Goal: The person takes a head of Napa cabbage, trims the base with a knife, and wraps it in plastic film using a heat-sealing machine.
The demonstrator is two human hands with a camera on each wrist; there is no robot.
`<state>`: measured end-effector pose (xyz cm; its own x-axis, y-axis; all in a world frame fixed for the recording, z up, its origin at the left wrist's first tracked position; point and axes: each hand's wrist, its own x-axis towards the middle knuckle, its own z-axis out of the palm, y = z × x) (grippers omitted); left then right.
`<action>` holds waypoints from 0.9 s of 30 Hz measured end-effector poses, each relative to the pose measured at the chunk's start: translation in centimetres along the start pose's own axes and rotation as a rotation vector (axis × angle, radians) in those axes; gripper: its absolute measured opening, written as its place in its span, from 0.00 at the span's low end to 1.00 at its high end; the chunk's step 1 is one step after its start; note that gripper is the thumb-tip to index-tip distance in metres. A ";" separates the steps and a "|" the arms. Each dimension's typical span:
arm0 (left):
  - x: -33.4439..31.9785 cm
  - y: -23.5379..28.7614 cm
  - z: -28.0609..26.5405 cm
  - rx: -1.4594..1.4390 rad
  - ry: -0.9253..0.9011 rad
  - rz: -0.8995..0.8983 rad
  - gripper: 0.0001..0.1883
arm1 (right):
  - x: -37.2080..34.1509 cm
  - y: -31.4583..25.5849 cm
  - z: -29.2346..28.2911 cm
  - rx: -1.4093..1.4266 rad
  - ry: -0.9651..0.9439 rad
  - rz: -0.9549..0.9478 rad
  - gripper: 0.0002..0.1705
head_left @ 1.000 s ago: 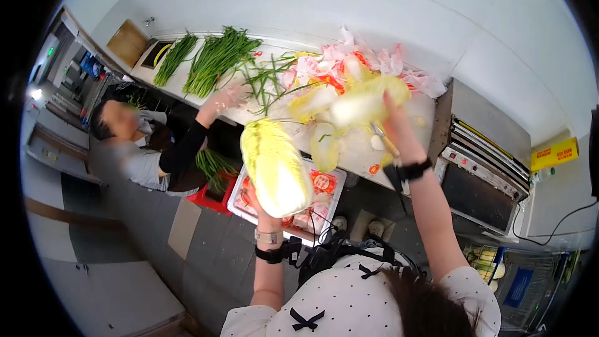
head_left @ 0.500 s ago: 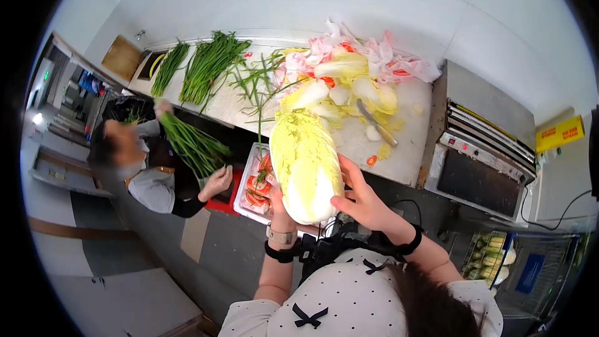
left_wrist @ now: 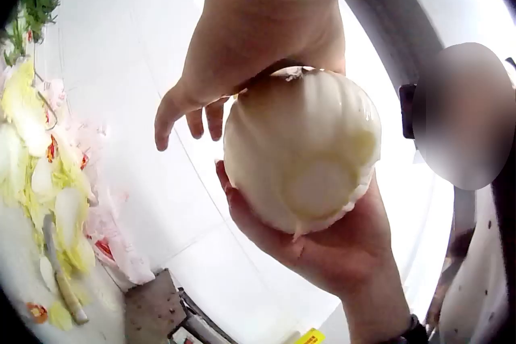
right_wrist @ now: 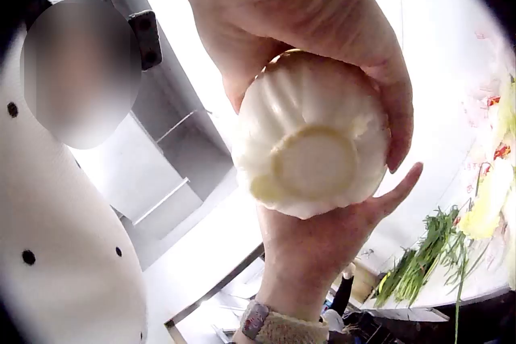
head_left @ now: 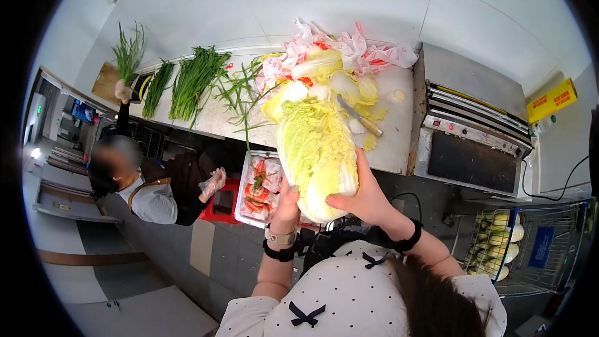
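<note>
A large napa cabbage (head_left: 317, 159), yellow-green at its leafy end and white at its base, is held between both hands in front of the body. My left hand (head_left: 287, 205) grips its left side near the base. My right hand (head_left: 368, 195) grips the right side, with the thumb laid over the white base. In the left wrist view the round cut base (left_wrist: 321, 187) faces the camera, with the left hand (left_wrist: 258, 29) above and the right hand (left_wrist: 339, 239) below. The right wrist view shows the same cabbage base (right_wrist: 314, 162) between the palms.
On the counter (head_left: 394, 143) lie loose cabbage leaves (head_left: 321, 62), a knife (head_left: 360, 116), plastic bags (head_left: 380, 56) and green stalks (head_left: 198, 78). A crate (head_left: 244, 212) stands below. Another person (head_left: 153, 203) is at the left, a metal appliance (head_left: 471, 128) at the right.
My right hand has left the knife and a leaf on the counter and come to the cabbage, which has moved right. The other person has raised a bunch of green stalks toward the back left.
</note>
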<state>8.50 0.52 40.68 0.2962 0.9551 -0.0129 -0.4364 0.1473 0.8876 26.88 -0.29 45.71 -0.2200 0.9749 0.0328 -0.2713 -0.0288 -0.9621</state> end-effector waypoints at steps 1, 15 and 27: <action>0.3 0.2 0.3 0.033 0.013 0.045 0.47 | -0.1 0.1 0.0 0.028 0.015 -0.009 0.60; 1.8 5.3 8.7 0.425 0.217 0.346 0.50 | -0.6 0.2 -1.2 -0.435 0.090 -0.297 0.46; 0.2 4.3 8.7 0.483 0.236 0.317 0.45 | -1.8 -0.1 -1.3 -0.322 0.155 -0.336 0.32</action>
<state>14.04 -0.92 48.51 -0.0044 0.9726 0.2326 -0.0222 -0.2326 0.9723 28.50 -1.79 45.44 -0.0208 0.9406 0.3390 0.0052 0.3392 -0.9407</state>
